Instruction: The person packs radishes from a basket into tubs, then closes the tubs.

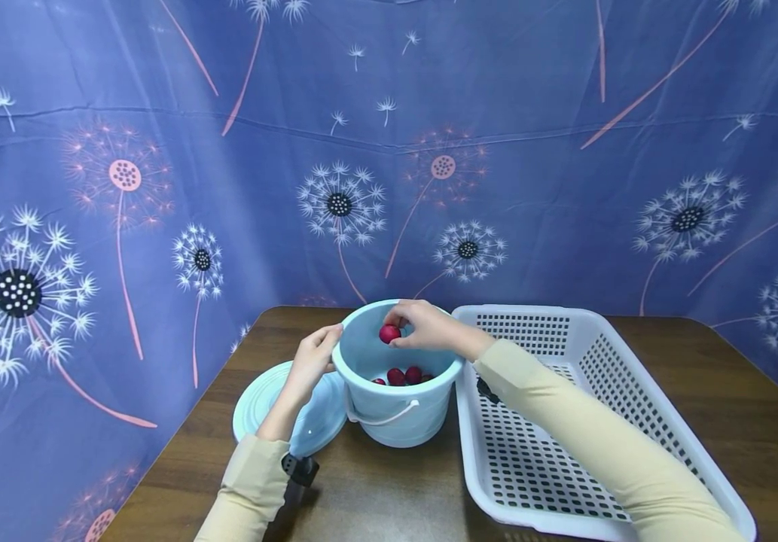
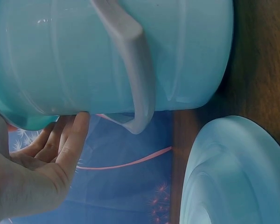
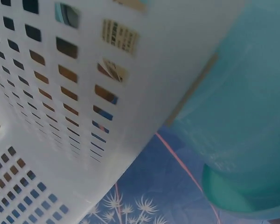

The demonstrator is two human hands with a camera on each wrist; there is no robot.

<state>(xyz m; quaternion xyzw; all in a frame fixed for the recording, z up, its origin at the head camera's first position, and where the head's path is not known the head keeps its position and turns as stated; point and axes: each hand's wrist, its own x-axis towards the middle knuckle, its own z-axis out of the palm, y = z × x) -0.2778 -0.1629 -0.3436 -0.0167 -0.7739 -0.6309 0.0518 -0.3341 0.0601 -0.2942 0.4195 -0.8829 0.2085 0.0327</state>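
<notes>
A light-blue bucket (image 1: 395,429) with a white handle (image 1: 385,415) stands upright on the table. My left hand (image 1: 315,357) grips its left rim; in the left wrist view the fingers (image 2: 74,140) press on the outer wall while the thumb goes over the rim. Inside the bucket's mouth, my right hand (image 1: 425,327) pinches a small round red fruit (image 1: 390,333) between thumb and fingers. Several more red fruits (image 1: 404,376) lie at the bottom of the bucket. The right hand is out of sight in the right wrist view.
To the right of the bucket, close against it, stands a white perforated plastic basket (image 1: 480,459), with my right forearm crossing above. A round light-blue lid (image 1: 253,399) lies on the wooden table (image 1: 389,504) at the left. Behind hangs a blue dandelion-print cloth (image 1: 531,188).
</notes>
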